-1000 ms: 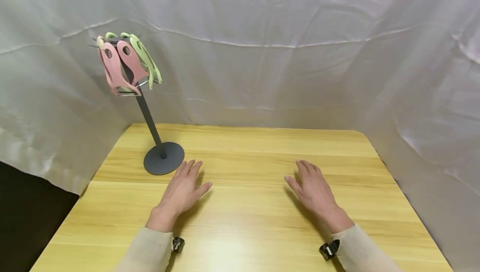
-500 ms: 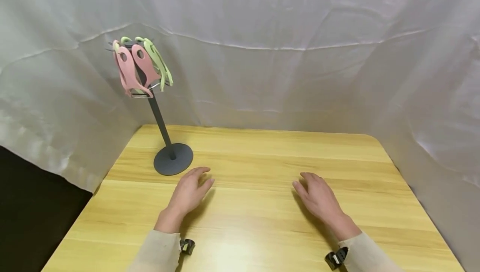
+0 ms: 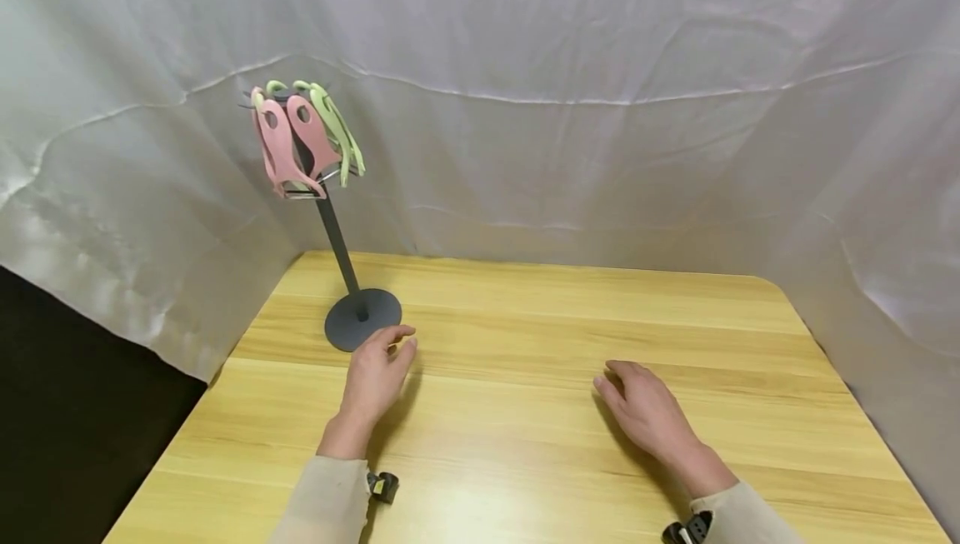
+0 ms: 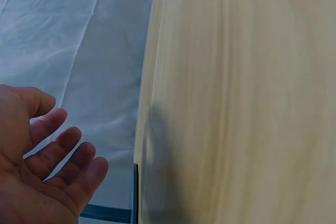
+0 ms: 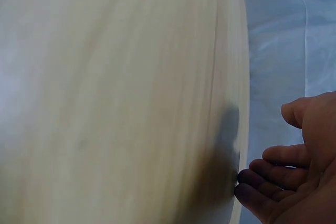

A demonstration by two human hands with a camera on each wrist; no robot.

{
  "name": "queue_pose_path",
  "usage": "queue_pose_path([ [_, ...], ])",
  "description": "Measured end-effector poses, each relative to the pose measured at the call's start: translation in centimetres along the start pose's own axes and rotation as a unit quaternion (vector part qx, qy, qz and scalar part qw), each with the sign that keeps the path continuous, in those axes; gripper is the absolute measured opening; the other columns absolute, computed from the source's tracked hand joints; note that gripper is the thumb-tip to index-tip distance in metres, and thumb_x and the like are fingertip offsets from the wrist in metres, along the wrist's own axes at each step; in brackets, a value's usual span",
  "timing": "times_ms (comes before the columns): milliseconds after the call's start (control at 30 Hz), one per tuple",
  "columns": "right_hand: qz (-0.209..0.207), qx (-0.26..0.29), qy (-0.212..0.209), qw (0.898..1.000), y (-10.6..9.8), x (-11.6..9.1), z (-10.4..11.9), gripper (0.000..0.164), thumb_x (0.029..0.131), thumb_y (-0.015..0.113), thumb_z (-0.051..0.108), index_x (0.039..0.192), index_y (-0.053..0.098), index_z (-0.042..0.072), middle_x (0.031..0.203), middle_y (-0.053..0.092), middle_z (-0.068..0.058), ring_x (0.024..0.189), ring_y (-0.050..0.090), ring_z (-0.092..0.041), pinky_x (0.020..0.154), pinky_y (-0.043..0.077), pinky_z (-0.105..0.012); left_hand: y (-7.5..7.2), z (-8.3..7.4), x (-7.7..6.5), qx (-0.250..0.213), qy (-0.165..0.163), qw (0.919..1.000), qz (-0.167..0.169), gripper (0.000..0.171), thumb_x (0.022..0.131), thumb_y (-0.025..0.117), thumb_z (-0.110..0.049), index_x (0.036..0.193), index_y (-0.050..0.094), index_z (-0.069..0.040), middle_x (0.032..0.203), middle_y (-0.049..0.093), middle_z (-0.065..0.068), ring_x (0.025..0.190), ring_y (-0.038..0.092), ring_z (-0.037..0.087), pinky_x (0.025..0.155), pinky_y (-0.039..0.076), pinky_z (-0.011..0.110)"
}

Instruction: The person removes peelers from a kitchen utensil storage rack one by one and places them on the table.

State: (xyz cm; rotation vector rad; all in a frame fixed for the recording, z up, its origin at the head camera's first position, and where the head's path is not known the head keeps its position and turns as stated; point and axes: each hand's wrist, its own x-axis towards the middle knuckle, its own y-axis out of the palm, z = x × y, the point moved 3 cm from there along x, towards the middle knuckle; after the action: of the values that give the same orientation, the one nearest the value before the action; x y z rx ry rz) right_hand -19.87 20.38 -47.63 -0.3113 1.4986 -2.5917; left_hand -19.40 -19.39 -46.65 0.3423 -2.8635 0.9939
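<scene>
My left hand [image 3: 375, 377] hovers over the wooden table just in front of a dark round-based stand [image 3: 335, 236], its fingers loosely bent with nothing in them. Pink peelers [image 3: 279, 144] and light green peelers [image 3: 337, 132] hang by their handle holes from hooks at the stand's top. On the right side my right hand [image 3: 647, 406] is held over the table, fingers relaxed and holding nothing. The left wrist view shows the left palm [image 4: 31, 171] with loosely curled fingers. In the right wrist view the right hand [image 5: 299, 166] appears the same way.
A wooden table [image 3: 525, 319] with a rounded far corner fills the lower view. Grey cloth curtains [image 3: 525, 169] hang behind it and along both sides. A dark area [image 3: 75, 402] lies beyond the table's left edge. Both wrists carry small black devices [image 3: 385, 487].
The head view has shifted, so the stand and table appear further right. Both hands' fingers have gone from outstretched to loosely bent. The peelers on the stand stay as they were.
</scene>
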Motion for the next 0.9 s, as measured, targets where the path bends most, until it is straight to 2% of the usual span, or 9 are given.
queue_pose_path([
  [200,0.006,0.016,0.007,1.0,0.3,0.1,0.4,0.049,0.11,0.059,0.028,0.143,0.058,-0.008,0.144,0.06,-0.031,0.135,0.055,-0.051,0.112,0.044,-0.065,-0.3,0.7,0.5,-0.022,-0.004,0.9995,-0.021,0.031,0.107,0.061,-0.028,0.129,0.073,-0.009,0.132,0.07,0.013,0.121,0.069,0.034,0.104,0.056,0.047],
  [433,0.011,0.031,0.008,0.999,0.6,0.1,1.1,0.049,0.11,0.058,0.029,0.144,0.058,-0.006,0.146,0.059,-0.029,0.138,0.054,-0.05,0.113,0.043,-0.064,-1.1,1.2,1.3,-0.033,-0.004,0.9977,-0.06,0.028,0.106,0.062,-0.025,0.123,0.074,-0.007,0.121,0.073,0.013,0.113,0.072,0.032,0.099,0.058,0.048],
  [733,0.019,0.049,-0.004,0.999,1.6,0.7,2.7,0.046,0.109,0.058,0.024,0.145,0.058,-0.005,0.147,0.06,-0.027,0.139,0.054,-0.048,0.115,0.042,-0.062,-3.7,1.1,3.3,-0.024,-0.011,0.9931,-0.114,0.026,0.106,0.061,-0.025,0.119,0.074,-0.006,0.118,0.072,0.015,0.111,0.069,0.034,0.097,0.056,0.05],
  [900,0.024,0.06,-0.007,0.998,2.1,1.0,3.3,0.047,0.109,0.059,0.025,0.145,0.058,-0.004,0.147,0.06,-0.026,0.139,0.054,-0.047,0.115,0.043,-0.062,-5.1,1.0,4.6,-0.023,-0.015,0.9868,-0.16,0.027,0.106,0.061,-0.025,0.117,0.072,-0.003,0.115,0.071,0.019,0.109,0.068,0.036,0.096,0.055,0.051],
])
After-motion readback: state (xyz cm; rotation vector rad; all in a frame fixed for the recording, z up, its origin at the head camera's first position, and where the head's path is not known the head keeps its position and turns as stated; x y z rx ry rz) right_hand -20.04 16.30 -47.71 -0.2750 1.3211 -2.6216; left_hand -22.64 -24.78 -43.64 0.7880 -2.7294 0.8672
